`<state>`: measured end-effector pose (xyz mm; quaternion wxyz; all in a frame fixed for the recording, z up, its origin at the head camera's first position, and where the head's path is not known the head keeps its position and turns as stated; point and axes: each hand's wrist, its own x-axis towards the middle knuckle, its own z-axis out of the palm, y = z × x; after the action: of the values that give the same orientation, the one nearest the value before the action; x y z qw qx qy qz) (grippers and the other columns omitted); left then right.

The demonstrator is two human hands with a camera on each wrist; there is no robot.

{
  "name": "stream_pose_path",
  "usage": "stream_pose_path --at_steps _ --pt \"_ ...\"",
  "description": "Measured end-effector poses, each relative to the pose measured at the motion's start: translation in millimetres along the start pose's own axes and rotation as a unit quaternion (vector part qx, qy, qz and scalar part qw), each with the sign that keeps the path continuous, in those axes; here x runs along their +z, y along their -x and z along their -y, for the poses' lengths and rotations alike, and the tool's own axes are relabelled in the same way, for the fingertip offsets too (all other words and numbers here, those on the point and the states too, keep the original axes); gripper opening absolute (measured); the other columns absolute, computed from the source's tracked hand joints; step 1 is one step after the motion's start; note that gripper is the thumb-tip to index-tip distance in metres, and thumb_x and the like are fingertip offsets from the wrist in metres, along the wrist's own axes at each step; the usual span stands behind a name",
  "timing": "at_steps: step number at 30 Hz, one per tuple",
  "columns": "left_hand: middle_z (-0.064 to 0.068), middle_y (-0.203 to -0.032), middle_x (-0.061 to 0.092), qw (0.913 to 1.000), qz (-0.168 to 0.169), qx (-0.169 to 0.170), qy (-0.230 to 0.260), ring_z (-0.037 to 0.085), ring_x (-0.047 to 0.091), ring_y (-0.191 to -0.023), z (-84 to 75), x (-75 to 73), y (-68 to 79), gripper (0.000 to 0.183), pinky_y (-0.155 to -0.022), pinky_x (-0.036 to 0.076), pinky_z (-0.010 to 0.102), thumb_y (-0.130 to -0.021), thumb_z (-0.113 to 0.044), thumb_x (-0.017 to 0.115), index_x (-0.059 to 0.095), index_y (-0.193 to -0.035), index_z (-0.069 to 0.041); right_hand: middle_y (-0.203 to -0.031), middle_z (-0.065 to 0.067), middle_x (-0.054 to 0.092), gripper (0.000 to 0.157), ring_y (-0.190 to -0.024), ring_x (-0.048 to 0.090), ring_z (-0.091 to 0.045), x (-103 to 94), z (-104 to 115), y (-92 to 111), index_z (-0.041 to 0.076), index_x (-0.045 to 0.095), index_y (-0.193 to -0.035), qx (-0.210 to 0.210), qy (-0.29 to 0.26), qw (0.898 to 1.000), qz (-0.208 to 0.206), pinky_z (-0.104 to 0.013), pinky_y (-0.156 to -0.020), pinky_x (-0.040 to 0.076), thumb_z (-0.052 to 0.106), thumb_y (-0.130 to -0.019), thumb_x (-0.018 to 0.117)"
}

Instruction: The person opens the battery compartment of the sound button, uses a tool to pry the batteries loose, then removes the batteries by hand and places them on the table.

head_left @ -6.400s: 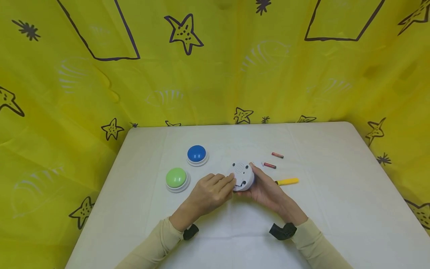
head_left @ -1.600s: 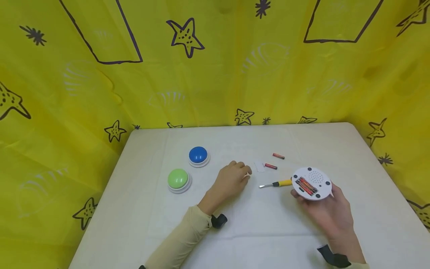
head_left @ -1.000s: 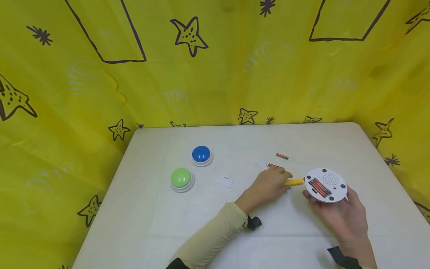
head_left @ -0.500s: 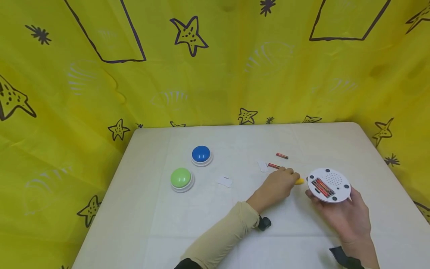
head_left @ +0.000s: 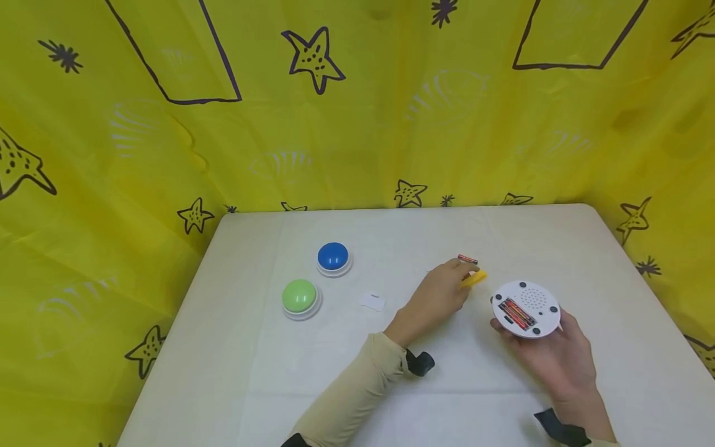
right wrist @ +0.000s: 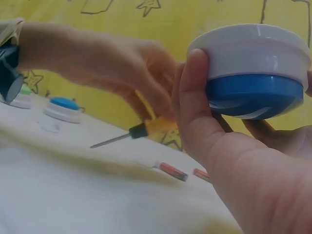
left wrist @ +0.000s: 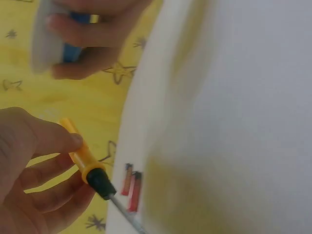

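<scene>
White table (head_left: 268,354): buzzer (head_left: 534,308) gripped inverted by the right hand (head_left: 561,366), batteries (head_left: 516,314) seated but uncovered; left of the buzzer, the left hand (head_left: 436,298) pinches the screwdriver (head_left: 475,278).

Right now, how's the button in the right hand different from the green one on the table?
The held button is upside down; the green button is upright.
The right hand grips the held button; the green button sits on the table.
The held button shows batteries; the green button's underside is hidden.
Both have a round white base and coloured dome.
</scene>
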<state>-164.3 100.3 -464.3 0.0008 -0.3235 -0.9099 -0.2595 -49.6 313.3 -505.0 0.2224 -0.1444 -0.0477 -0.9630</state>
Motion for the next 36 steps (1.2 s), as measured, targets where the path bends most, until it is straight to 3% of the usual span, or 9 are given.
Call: stream_pose_path --at_steps 5,10,15,20,23,26,31,36 --pt "-0.003 -0.118 0.070 0.9928 -0.039 -0.040 0.106 0.005 0.064 -0.095 1.7 -31.6 13.1 0.039 -0.077 0.049 0.010 -0.099 -0.014 0.070 0.065 -0.137 -0.021 -0.165 -0.025 0.036 0.068 -0.154 0.031 -0.049 -2.2 -8.2 -8.1 0.009 0.036 -0.159 0.021 0.018 1.000 -0.006 -0.061 -0.129 0.018 0.047 -0.111 0.006" --pt "0.003 -0.122 0.068 0.9757 -0.087 -0.042 0.197 0.013 0.067 -0.102 7.1 -62.1 27.1 0.042 -0.087 0.057 0.018 -0.099 -0.011 0.071 0.061 -0.140 -0.016 -0.163 -0.023 0.040 0.068 -0.152 0.035 -0.049 -2.5 -14.9 -16.9 0.013 0.040 -0.158 0.043 0.034 0.998 -0.017 -0.058 -0.128 0.023 0.048 -0.111 0.006" --pt "0.009 -0.130 0.066 0.9476 -0.137 -0.036 0.286 0.022 0.068 -0.112 11.6 -86.2 41.4 0.045 -0.093 0.058 0.019 -0.097 -0.006 0.072 0.059 -0.141 -0.010 -0.165 -0.020 0.039 0.071 -0.152 0.036 -0.047 -3.8 -21.6 -29.5 0.014 0.039 -0.159 0.065 0.040 0.997 0.000 -0.056 -0.129 0.024 0.050 -0.110 0.002" --pt "0.016 -0.133 0.062 0.9104 -0.174 -0.024 0.375 0.029 0.068 -0.116 13.9 -106.3 57.3 0.044 -0.098 0.058 0.025 -0.097 -0.002 0.070 0.056 -0.139 -0.007 -0.166 -0.018 0.038 0.069 -0.150 0.038 -0.048 -4.9 -30.4 -45.3 0.017 0.037 -0.161 0.086 0.051 0.995 0.013 -0.053 -0.127 0.029 0.049 -0.111 0.002" --pt "0.019 -0.131 0.061 0.8948 -0.185 0.000 0.406 0.033 0.067 -0.117 16.6 -116.0 66.5 0.044 -0.100 0.058 0.028 -0.097 0.001 0.069 0.054 -0.139 -0.004 -0.167 -0.016 0.036 0.064 -0.145 0.041 -0.049 -6.5 -36.9 -55.1 0.025 0.032 -0.164 0.099 0.064 0.993 0.020 -0.049 -0.122 0.037 0.047 -0.111 0.002" --pt "0.021 -0.129 0.060 0.8868 -0.190 0.027 0.420 0.035 0.068 -0.117 20.3 -122.7 74.3 0.043 -0.102 0.058 0.030 -0.098 0.004 0.067 0.052 -0.138 -0.001 -0.167 -0.016 0.036 0.061 -0.138 0.045 -0.050 -8.8 -42.9 -63.0 0.031 0.028 -0.165 0.109 0.075 0.991 0.028 -0.043 -0.115 0.044 0.046 -0.112 0.002" --pt "0.024 -0.126 0.060 0.8710 -0.193 0.053 0.449 0.029 0.069 -0.118 26.2 -127.4 86.3 0.040 -0.105 0.056 0.034 -0.098 0.007 0.064 0.048 -0.135 0.001 -0.163 -0.023 0.040 0.067 -0.132 0.050 -0.047 -10.1 -51.9 -72.1 0.026 0.033 -0.164 0.126 0.067 0.989 0.036 -0.037 -0.112 0.047 0.050 -0.110 0.001" --pt "0.028 -0.126 0.058 0.8533 -0.196 0.069 0.478 0.017 0.067 -0.117 32.0 -127.5 96.0 0.038 -0.108 0.054 0.036 -0.100 0.006 0.062 0.044 -0.133 0.004 -0.159 -0.026 0.044 0.065 -0.130 0.051 -0.044 -9.4 -59.6 -79.6 0.019 0.037 -0.161 0.128 0.069 0.989 0.011 -0.038 -0.107 0.049 0.050 -0.112 0.007"
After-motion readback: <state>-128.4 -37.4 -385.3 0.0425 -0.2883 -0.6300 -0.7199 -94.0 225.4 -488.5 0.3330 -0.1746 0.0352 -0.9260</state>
